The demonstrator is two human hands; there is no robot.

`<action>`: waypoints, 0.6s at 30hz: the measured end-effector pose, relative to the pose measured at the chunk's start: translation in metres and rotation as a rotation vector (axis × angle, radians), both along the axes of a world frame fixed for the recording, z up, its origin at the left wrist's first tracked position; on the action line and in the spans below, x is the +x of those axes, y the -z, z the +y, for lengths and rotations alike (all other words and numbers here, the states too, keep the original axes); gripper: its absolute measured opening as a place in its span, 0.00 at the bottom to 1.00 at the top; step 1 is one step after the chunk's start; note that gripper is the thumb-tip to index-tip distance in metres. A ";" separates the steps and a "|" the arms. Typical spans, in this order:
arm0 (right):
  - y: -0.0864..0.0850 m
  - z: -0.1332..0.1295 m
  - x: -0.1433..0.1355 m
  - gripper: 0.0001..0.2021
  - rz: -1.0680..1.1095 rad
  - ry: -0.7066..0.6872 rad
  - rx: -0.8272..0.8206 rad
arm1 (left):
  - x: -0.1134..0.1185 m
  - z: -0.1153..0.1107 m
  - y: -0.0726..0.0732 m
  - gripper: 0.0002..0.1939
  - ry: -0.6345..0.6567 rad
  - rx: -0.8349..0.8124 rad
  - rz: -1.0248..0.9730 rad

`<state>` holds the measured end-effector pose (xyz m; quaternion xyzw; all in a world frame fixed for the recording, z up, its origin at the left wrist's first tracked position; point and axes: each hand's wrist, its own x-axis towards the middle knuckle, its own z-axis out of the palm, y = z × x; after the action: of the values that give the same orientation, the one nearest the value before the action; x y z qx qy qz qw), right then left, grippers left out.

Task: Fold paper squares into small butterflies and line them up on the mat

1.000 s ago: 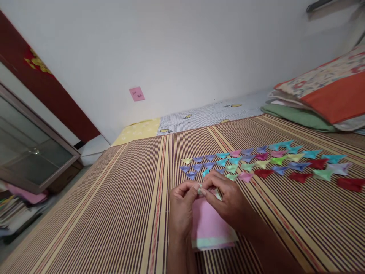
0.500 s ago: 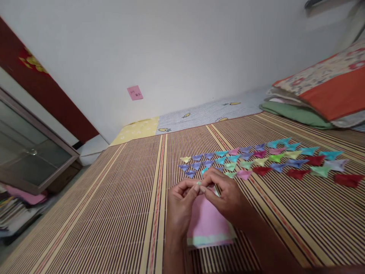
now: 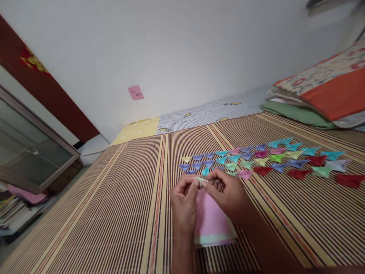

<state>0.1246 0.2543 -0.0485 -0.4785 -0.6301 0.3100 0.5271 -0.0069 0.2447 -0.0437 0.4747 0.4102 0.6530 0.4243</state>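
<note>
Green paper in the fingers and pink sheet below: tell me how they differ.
The green paper is pinched by the left hand and right hand; the pink sheet lies flat, unheld. The green paper looks small; the pink sheet looks broad. The hands partly hide both.

Both bare forearms ran from the near edge toward the far side. The left forearm (image 3: 182, 251) stood almost straight, while the right forearm (image 3: 265, 238) slanted leftward from the near right. The left grip (image 3: 183, 198) and the right grip (image 3: 231, 192) were drawn close together, thumbs uppermost, each closed in a fine pinch. The left thumb (image 3: 193, 189) pointed far and slightly right, pressed toward a bent index finger; the right thumb (image 3: 212, 191) pointed far and left. The right index finger (image 3: 219, 173) arched above its thumb, with other fingers curled in below, partly hidden.
</note>
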 end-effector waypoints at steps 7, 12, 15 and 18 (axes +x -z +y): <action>-0.005 -0.004 0.000 0.09 0.052 -0.060 -0.027 | 0.004 -0.001 -0.001 0.06 -0.002 0.060 0.026; -0.008 -0.007 0.001 0.10 0.088 -0.121 -0.038 | 0.006 -0.003 -0.002 0.07 -0.053 0.095 0.106; -0.008 -0.007 0.001 0.10 0.124 -0.125 -0.032 | 0.006 -0.003 -0.002 0.07 -0.058 0.108 0.120; -0.007 -0.006 0.000 0.11 0.141 -0.128 -0.034 | 0.006 -0.002 -0.001 0.07 -0.040 0.095 0.120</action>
<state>0.1244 0.2482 -0.0419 -0.4233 -0.6154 0.3864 0.5411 -0.0012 0.2423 -0.0422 0.5246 0.4127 0.6504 0.3627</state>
